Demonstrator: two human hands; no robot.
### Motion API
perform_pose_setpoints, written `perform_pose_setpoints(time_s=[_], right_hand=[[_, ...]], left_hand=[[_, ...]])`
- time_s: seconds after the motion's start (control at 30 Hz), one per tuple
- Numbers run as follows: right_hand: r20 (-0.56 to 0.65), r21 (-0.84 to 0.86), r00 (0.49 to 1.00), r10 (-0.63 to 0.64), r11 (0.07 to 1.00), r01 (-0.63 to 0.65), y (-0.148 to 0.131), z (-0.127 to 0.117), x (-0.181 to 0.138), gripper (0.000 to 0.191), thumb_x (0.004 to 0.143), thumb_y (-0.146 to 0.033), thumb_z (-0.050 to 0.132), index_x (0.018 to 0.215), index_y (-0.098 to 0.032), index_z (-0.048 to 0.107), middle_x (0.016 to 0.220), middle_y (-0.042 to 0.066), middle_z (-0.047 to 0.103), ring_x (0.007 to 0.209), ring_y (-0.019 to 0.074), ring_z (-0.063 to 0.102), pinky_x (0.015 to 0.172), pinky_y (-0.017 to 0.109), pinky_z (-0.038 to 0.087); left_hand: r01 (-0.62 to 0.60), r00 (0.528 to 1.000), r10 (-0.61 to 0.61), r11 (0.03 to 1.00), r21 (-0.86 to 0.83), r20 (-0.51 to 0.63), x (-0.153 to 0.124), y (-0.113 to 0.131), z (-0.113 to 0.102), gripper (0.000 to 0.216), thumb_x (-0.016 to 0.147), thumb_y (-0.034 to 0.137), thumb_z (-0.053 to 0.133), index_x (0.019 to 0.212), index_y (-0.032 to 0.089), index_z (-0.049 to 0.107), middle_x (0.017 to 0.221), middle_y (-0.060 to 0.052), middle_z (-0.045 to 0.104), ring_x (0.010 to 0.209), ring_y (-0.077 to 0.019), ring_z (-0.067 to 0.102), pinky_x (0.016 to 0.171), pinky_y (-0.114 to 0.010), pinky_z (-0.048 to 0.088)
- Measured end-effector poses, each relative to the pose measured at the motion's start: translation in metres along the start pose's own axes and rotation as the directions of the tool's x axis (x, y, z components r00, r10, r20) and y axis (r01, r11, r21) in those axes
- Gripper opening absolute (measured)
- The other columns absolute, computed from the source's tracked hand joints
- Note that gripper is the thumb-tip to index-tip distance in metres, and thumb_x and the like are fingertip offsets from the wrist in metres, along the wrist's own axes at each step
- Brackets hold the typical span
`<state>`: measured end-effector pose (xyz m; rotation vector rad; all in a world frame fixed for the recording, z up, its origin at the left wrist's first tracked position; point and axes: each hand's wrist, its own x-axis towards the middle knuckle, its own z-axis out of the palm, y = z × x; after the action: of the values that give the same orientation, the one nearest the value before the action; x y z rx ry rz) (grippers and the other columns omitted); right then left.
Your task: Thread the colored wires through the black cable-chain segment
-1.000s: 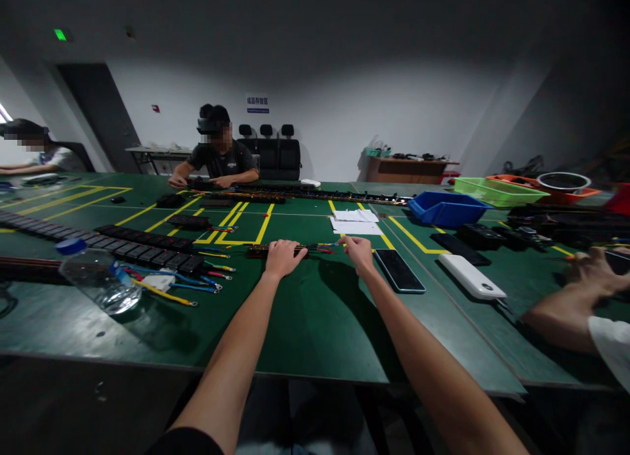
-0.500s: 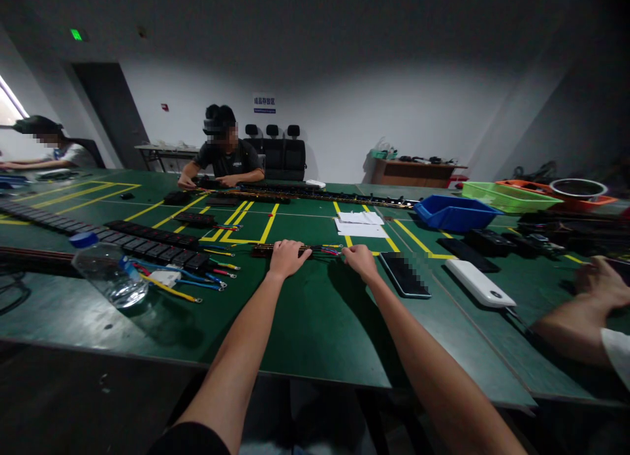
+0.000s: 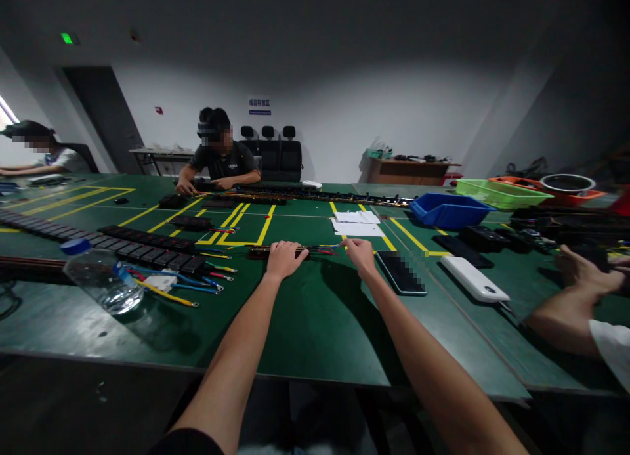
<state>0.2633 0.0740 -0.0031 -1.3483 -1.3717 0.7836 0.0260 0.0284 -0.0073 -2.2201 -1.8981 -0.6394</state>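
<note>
Under my left hand (image 3: 285, 259) lies a narrow dark wired strip (image 3: 256, 252), flat on the green table (image 3: 300, 324). My left fingers are closed over it, the thumb reaching along its right end. From that end a few thin red, blue and dark wires (image 3: 325, 251) run to the right. My right hand (image 3: 361, 255) is pinched at the tip of a bluish wire, slightly above the tabletop. A dark-screened phone (image 3: 399, 274) lies just right of my right hand. White paper sheets (image 3: 358, 227) lie beyond it.
Black module rows (image 3: 162, 250) with coloured ring-ended cables (image 3: 182, 296) and a water bottle (image 3: 101, 281) stand left. A white power bank (image 3: 473, 279), blue bin (image 3: 447, 212) and green bin (image 3: 499, 194) are right. A co-worker's hands (image 3: 585, 271) work at far right; another person (image 3: 221, 156) sits opposite.
The view has shifted slightly, so most things appear farther left. A bluish wire at my right fingertips now stands apart from the other wires. My left hand stays on the strip.
</note>
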Motion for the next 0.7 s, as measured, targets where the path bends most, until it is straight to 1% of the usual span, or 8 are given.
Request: perform_pose_setpoints(time_s=[0.1,0.2,0.3,0.37,0.43,0.5,0.6,0.7], right_hand=[[0.015,-0.203,1.0,0.022,0.979,-0.018,0.007,-0.001,0.004,0.033,0.076,-0.038,0.054,0.068,-0.014,0.074,0.053,0.002,0.058,0.051,0.0153,0.049,0.051,0.026,0.031],[0.085,-0.369,0.995,0.057,0.929,-0.021,0.012,-0.001,0.006,0.034,0.081,-0.037,0.053,0.063,-0.015,0.072,0.057,0.006,0.063,0.052,0.0158,0.053,0.054,0.026,0.034],[0.164,-0.461,0.982,0.092,0.887,-0.007,0.013,-0.001,0.005,0.039,0.085,-0.038,0.053,0.061,-0.016,0.072,0.058,0.007,0.065,0.053,0.0158,0.054,0.055,0.025,0.034],[0.17,-0.475,0.981,0.088,0.88,0.003,0.013,0.0,0.004,0.04,0.087,-0.041,0.052,0.063,-0.016,0.073,0.06,0.007,0.066,0.055,0.0158,0.055,0.056,0.025,0.034],[0.134,-0.448,0.989,0.067,0.894,0.0,0.012,0.0,0.004,0.039,0.087,-0.041,0.051,0.067,-0.016,0.074,0.063,0.007,0.067,0.057,0.0158,0.055,0.056,0.025,0.034],[0.089,-0.375,0.995,0.051,0.927,-0.015,0.011,0.0,0.003,0.038,0.085,-0.041,0.051,0.071,-0.016,0.075,0.063,0.006,0.067,0.057,0.0158,0.055,0.056,0.025,0.034],[0.039,-0.198,0.998,0.049,0.979,-0.04,0.008,0.001,0.004,0.038,0.081,-0.043,0.051,0.071,-0.014,0.074,0.059,0.003,0.062,0.053,0.0149,0.05,0.053,0.026,0.033],[0.02,-0.05,1.0,0.014,0.999,-0.013,0.005,0.002,0.003,0.041,0.079,-0.048,0.052,0.072,-0.013,0.073,0.056,0.001,0.057,0.051,0.0139,0.045,0.051,0.026,0.032]], left_hand=[[-0.001,1.0,0.001,1.0,-0.009,0.012,0.0,0.001,-0.002,0.056,0.102,0.061,0.034,0.114,0.022,0.071,0.117,-0.01,0.073,0.11,-0.0285,0.062,0.101,-0.045,0.04],[-0.002,1.0,0.003,1.0,-0.018,0.016,0.0,0.001,-0.003,0.056,0.102,0.061,0.033,0.115,0.022,0.071,0.117,-0.01,0.073,0.11,-0.0284,0.062,0.101,-0.046,0.04],[0.002,1.0,-0.002,1.0,-0.009,0.016,-0.001,0.002,-0.004,0.055,0.102,0.061,0.034,0.114,0.023,0.071,0.118,-0.01,0.073,0.111,-0.0284,0.062,0.101,-0.045,0.04],[0.003,1.0,-0.003,1.0,-0.006,0.017,-0.001,0.003,-0.004,0.054,0.102,0.06,0.034,0.114,0.023,0.071,0.118,-0.01,0.073,0.112,-0.0282,0.062,0.101,-0.045,0.04],[0.004,1.0,-0.004,1.0,-0.004,0.016,-0.001,0.003,-0.004,0.054,0.102,0.06,0.034,0.114,0.023,0.072,0.118,-0.01,0.073,0.111,-0.0282,0.062,0.1,-0.044,0.04],[0.007,1.0,-0.007,1.0,0.001,0.011,-0.001,0.003,-0.004,0.054,0.102,0.06,0.035,0.114,0.022,0.072,0.117,-0.01,0.073,0.111,-0.0285,0.062,0.1,-0.044,0.04],[0.009,1.0,-0.009,1.0,0.004,0.001,-0.001,0.002,-0.003,0.055,0.101,0.061,0.035,0.114,0.022,0.072,0.117,-0.011,0.073,0.111,-0.0289,0.062,0.1,-0.045,0.04],[0.002,1.0,-0.002,1.0,-0.008,0.003,-0.001,0.002,-0.003,0.055,0.102,0.061,0.035,0.114,0.022,0.072,0.117,-0.01,0.073,0.111,-0.0286,0.062,0.1,-0.045,0.04]])
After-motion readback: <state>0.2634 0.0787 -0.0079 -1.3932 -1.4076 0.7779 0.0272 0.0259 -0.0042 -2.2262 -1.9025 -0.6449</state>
